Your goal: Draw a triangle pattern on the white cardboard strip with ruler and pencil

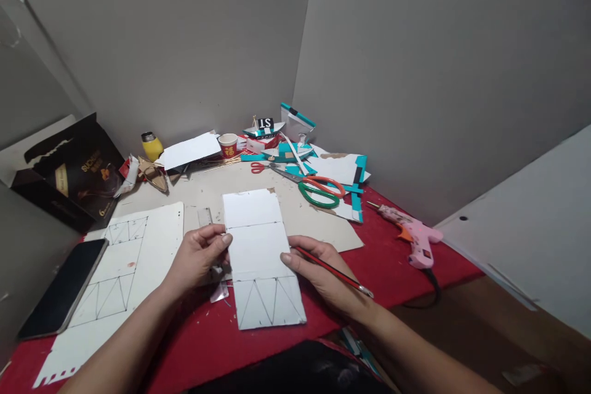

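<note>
Between my two hands is a white piece of cardboard (258,249), tilted toward me, with ruled cross lines and a zigzag of triangles drawn on its near part. My left hand (203,252) pinches its left edge between thumb and fingers. At the right edge, my right hand (323,271) grips the cardboard too, and a red and black pencil (332,269) rests across that same hand. A clear ruler (204,217) lies partly hidden behind my left hand. On the left, a sheet of paper (161,240) carries similar triangle drawings, with a black phone (64,289) on it.
A pink glue gun (410,234) lies at the right on the red cloth (198,345). Scissors with green and orange handles (318,191), small red scissors (261,167), cardboard scraps (341,169), a paper cup (228,145) and a yellow bottle (151,146) line the back. A black box (69,172) stands left.
</note>
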Demonstrator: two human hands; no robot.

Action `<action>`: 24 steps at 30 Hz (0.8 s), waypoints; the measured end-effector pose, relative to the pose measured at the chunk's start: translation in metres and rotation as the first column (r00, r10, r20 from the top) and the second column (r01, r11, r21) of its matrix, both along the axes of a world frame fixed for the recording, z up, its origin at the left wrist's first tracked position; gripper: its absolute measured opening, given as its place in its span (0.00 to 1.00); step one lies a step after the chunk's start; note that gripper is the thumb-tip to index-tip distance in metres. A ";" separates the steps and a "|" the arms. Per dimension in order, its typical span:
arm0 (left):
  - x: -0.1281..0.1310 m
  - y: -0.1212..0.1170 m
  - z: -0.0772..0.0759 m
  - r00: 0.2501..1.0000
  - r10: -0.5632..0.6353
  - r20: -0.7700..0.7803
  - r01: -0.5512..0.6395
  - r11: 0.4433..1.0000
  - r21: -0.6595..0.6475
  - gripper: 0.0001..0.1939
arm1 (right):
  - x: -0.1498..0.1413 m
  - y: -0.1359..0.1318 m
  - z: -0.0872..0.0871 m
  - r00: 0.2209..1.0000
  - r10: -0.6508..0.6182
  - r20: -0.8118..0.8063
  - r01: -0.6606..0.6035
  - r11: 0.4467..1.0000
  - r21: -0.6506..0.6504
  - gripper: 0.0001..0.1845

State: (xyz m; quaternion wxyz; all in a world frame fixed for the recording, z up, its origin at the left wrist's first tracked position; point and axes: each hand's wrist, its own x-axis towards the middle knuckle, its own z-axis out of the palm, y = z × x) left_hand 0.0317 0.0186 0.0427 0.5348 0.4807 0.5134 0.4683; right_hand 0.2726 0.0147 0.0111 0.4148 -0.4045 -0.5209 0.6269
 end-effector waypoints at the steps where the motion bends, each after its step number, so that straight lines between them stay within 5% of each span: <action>1: 0.000 0.000 0.000 1.000 -0.004 0.001 0.004 1.000 0.000 0.15 | 0.000 0.000 0.000 1.000 0.002 0.000 -0.002 1.000 0.000 0.19; 6: -0.001 -0.002 0.000 1.000 -0.023 -0.003 0.023 1.000 -0.007 0.15 | 0.000 -0.002 -0.001 1.000 -0.003 -0.009 0.003 1.000 -0.003 0.18; 13: 0.000 -0.003 -0.003 0.996 -0.087 -0.001 0.087 0.995 -0.041 0.14 | 0.003 0.005 0.004 0.984 -0.171 -0.043 0.169 0.985 -0.046 0.25; 24: 0.001 -0.003 -0.007 0.981 -0.195 -0.002 0.194 0.979 -0.055 0.13 | -0.005 0.061 0.031 0.974 -0.208 -0.088 0.205 0.978 -0.041 0.20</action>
